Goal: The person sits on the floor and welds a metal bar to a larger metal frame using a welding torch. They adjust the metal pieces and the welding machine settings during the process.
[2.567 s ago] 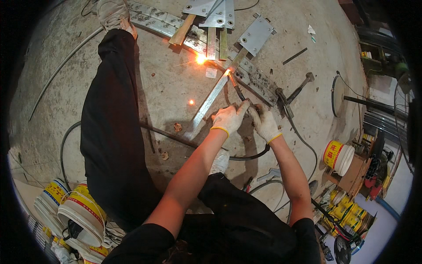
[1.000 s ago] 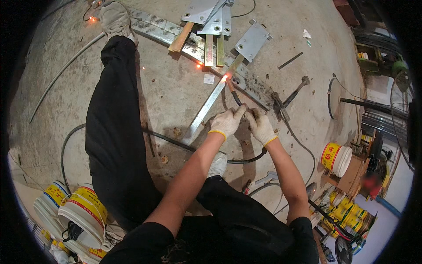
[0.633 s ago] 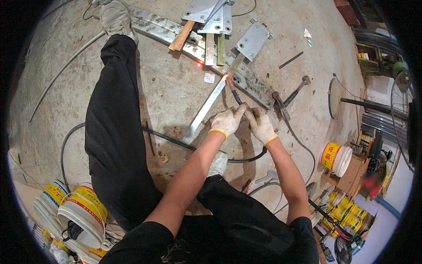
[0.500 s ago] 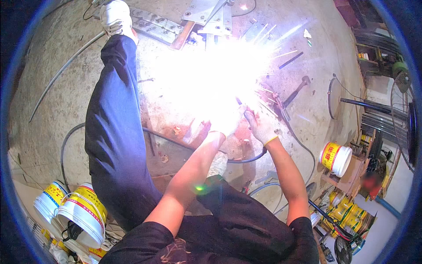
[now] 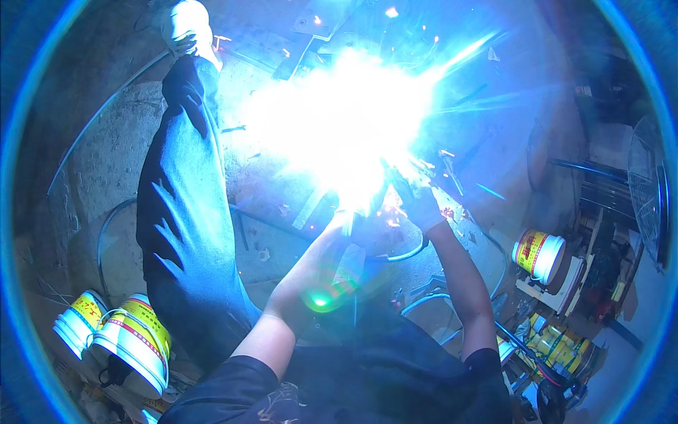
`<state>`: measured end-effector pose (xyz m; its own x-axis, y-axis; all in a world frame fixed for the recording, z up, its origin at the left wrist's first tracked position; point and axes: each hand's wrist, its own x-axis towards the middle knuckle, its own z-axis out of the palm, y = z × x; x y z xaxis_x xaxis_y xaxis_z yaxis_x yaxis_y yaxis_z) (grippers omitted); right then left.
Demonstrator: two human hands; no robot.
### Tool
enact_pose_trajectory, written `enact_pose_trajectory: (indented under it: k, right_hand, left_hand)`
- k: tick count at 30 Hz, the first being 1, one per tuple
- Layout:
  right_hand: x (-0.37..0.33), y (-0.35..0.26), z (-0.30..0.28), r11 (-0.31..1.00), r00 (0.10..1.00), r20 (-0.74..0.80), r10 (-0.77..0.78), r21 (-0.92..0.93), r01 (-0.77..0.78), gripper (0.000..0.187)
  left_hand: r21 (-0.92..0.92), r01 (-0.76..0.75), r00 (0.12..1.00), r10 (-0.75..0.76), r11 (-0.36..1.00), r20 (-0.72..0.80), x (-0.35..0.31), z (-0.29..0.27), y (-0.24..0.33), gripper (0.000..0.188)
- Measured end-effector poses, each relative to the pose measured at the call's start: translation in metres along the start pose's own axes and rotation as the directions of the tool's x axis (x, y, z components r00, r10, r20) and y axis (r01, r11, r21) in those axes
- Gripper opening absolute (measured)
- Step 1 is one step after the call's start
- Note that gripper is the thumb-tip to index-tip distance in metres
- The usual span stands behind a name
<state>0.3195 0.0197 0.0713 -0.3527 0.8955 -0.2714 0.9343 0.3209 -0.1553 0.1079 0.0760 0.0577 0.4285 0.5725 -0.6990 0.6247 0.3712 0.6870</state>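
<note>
A blinding white-blue welding arc burns on the floor ahead of me and hides the work under it. My right hand, in a pale work glove, is closed around a dark welding handle just below the glare. A thick cable curves up to that wrist. My left hand is beside it, at the lower edge of the light. Its fingers, and anything they hold, are washed out. Orange sparks scatter around both hands and farther off.
My outstretched leg lies along the left. White-and-yellow buckets stand at lower left, another bucket at right. A fan and stacked yellow containers line the right side. A metal plate lies beyond the arc.
The light has turned from white to strong blue, and the surroundings look darker. More orange sparks now fly about. Both arms are in nearly the same place.
</note>
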Motion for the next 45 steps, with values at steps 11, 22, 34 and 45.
enact_pose_trajectory:
  k: [11,22,34,45]
  right_hand:
    - [0.014,-0.036,-0.043,0.618,0.879,0.222,0.423,0.638,-0.459,0.044]
    - [0.016,-0.04,-0.05,0.676,0.895,0.151,0.419,0.606,-0.419,0.043]
    - [0.016,-0.034,-0.036,0.692,0.877,0.132,0.462,0.565,-0.45,0.042]
    - [0.025,-0.062,-0.053,0.412,0.819,0.213,0.532,0.78,-0.471,0.04]
  left_hand:
    - [0.097,-0.23,0.968,0.238,0.968,-0.082,0.005,0.016,-0.017,0.065]
    - [0.428,-0.304,0.945,0.327,0.851,0.02,-0.003,0.012,-0.011,0.056]
    - [0.38,-0.363,0.904,0.421,0.851,-0.077,0.005,0.018,-0.02,0.045]
    - [0.005,0.017,0.998,-0.017,1.0,-0.053,0.0,0.003,-0.004,0.061]
